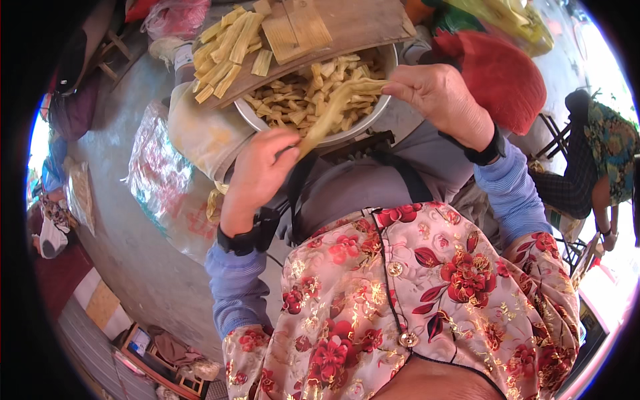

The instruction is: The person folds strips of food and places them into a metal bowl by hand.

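Observation:
A long, soft pale yellow strip (331,119), looking like tofu skin, stretches between my two hands over the near side of a metal basin (381,113). My right hand (437,99) pinches its far end between thumb and fingers at the basin's right rim. At the left, my left hand (261,167) closes on the lower end and is slightly blurred. Folded or knotted yellow pieces (313,93) heap up inside the basin. Across its far side lies a wooden board (373,30), bearing a pile of flat strips (230,47) and a wider stacked piece (297,30).
A clear plastic bag (160,173) lies on the floor to the left. Beyond my right hand is a red bag (497,77), with a yellow-green plastic bag (520,23) behind it. Another person (600,153) sits at the far right.

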{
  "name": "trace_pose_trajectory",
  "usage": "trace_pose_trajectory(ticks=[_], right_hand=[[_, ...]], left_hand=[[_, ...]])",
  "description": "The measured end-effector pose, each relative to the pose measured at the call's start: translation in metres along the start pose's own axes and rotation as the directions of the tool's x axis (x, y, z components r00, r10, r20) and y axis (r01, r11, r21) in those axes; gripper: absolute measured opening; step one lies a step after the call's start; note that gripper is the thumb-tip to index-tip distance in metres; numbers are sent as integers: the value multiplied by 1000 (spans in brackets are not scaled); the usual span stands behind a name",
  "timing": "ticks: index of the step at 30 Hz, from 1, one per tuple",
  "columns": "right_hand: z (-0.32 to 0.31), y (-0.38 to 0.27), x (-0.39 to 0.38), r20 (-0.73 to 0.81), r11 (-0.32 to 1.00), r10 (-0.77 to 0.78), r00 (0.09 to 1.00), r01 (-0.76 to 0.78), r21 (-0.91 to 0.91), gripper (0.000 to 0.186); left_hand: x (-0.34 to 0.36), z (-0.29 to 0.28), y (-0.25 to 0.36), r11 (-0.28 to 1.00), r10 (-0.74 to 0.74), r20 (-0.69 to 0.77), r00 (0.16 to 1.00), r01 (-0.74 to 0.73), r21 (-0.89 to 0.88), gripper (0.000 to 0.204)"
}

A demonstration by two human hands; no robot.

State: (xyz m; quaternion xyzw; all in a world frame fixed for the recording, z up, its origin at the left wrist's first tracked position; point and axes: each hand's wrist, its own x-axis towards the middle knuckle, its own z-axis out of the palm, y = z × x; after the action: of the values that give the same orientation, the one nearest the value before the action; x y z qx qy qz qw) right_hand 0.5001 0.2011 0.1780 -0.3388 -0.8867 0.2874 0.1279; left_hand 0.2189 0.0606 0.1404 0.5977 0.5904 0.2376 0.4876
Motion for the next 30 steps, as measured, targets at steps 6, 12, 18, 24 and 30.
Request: trace_pose_trajectory(ticks=[6,12,18,24,30], right_hand=[[20,-15,15,-122,955,100,988,-60,291,21],[31,7,23,-136,961,103,985,-64,269,25],[22,-53,20,518,415,23,855,-480,773,26],[64,1,57,-400,955,184,898,-66,290,19],[51,-21,50,-365,981,193,911,-166,103,26]], left_hand=[[67,29,60,925,355,-392,849,-380,15,26],[79,24,69,951,121,156,980,-70,-302,28],[101,12,59,922,78,-12,997,-76,-379,30],[93,29,60,422,-113,161,981,194,-886,18],[96,41,51,302,-44,144,989,150,-941,16]])
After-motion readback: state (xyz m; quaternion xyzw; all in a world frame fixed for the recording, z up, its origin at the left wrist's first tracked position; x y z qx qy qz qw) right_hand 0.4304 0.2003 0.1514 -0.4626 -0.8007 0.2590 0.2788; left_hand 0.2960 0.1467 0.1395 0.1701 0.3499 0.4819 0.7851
